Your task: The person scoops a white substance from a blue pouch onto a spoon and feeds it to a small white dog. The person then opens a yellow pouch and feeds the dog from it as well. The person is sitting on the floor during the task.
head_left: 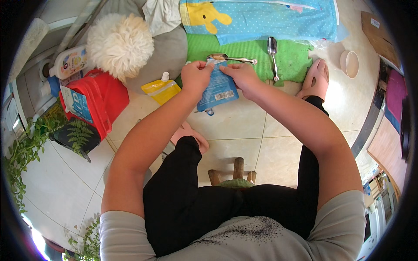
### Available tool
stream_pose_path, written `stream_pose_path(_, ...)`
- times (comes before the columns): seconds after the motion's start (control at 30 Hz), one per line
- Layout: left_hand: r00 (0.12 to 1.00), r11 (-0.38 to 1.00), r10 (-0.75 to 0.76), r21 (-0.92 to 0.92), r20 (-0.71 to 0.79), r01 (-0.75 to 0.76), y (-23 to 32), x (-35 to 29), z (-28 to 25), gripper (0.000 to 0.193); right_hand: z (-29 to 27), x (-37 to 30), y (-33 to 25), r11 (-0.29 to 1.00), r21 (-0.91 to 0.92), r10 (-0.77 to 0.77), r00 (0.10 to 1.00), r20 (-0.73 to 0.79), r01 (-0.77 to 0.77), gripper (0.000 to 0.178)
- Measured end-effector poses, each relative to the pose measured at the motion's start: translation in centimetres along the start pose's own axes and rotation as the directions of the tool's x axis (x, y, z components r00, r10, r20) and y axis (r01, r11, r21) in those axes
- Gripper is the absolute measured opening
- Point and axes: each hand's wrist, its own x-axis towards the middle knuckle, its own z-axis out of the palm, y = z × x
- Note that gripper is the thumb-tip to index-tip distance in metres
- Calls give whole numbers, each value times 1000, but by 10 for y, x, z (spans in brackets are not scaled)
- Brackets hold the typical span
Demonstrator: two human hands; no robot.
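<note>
A flat blue pouch [219, 92] with a printed label and barcode hangs between my hands. My left hand [196, 77] pinches its upper left edge, thumb and fingers together. On the upper right edge my right hand [242, 76] has a similar pinch. Just beyond, a metal spoon [238, 59] lies on the green mat [204, 45], partly covered by the pouch and fingers. A second metal scoop-like spoon [273, 54] rests farther right. Left of my left hand is a yellow pouch [159, 92] with a white cap. A small blue ring [210, 112] shows below the blue pouch; the rest is hidden.
A blue patterned cloth [265, 19] covers the mat's far side. Left stand a fluffy cream dog-like shape [119, 45], a red bin [111, 102], a white bottle [69, 62] and plants [26, 150]. A pale cup [349, 64] and cardboard box [378, 37] are right.
</note>
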Motion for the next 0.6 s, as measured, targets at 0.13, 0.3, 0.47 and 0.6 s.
stream_pose_path(0.13, 1000, 1000, -23, -15, 16, 23, -2, 2, -1, 19, 1, 2, 1, 998, 59, -2, 1000, 14, 1, 18)
stream_pose_path(0.3, 995, 989, -55, -129, 88, 66, -4, 2, -2, 20, 2, 3, 3, 995, 104, 8, 1000, 28, -10, 16)
stream_pose_path(0.47, 936, 908, -156, -327, 315, 261, 2, -8, -12, 25, 0, 4, 7, 996, 90, -18, 999, -36, 21, 14)
stream_pose_path(0.6, 858, 808, -227, -403, 462, 431, -1, -16, -20, 26, -4, 7, 7, 992, 121, -32, 999, -28, 35, 15)
